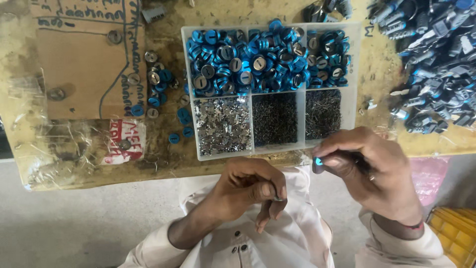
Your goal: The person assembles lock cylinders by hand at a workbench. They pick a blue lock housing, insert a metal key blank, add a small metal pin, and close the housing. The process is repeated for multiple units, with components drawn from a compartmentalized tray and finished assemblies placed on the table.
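Right hand (377,173) lower right, fingers shut round small blue-ended lock part (318,164); left hand (253,191) pinches tiny thing, cannot tell what; keep both steady near tray (186,59) on counter (382,64)

A small blue-rimmed lock cylinder (318,163) sits pinched in the right hand (369,171), its round blue face turned leftward, its dark body hidden under the fingers (337,146). It is held just off the near edge of the surface, below the clear tray's right corner. The left hand (248,191) is curled closed near it, thumb pressed on something too small to tell.
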